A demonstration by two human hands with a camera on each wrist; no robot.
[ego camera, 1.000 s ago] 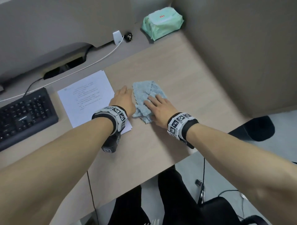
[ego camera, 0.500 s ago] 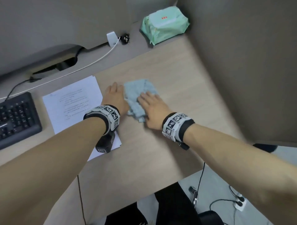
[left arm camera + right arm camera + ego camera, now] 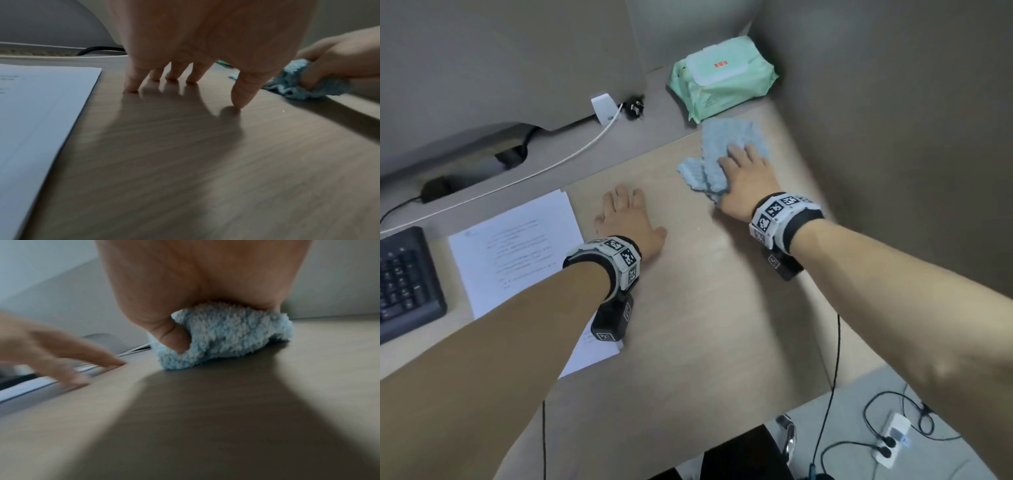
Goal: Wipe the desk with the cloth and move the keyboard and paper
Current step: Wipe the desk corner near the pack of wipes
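A light blue fluffy cloth [image 3: 726, 137] lies bunched on the wooden desk [image 3: 705, 308] near its far right corner. My right hand [image 3: 744, 174] presses down on it, and the thumb [image 3: 174, 340] digs into a fold of the cloth [image 3: 226, 334]. My left hand [image 3: 625, 219] rests with spread fingertips [image 3: 131, 82] on bare wood and holds nothing. It sits just right of the white printed paper [image 3: 517, 250]. A black keyboard [image 3: 404, 284] lies at the left edge, beyond the paper. In the left wrist view the cloth [image 3: 292, 86] sits apart from my left hand, to its right.
A green pack of wet wipes [image 3: 722, 77] stands in the far right corner, just behind the cloth. Grey partition walls close the back and right sides. A white cable [image 3: 571, 154] and a plug run along the raised back ledge. Cables and a power strip [image 3: 893, 435] lie on the floor.
My right hand has slid the cloth away from my left hand, toward the far right corner by the wipes pack. The left hand has stayed beside the paper.
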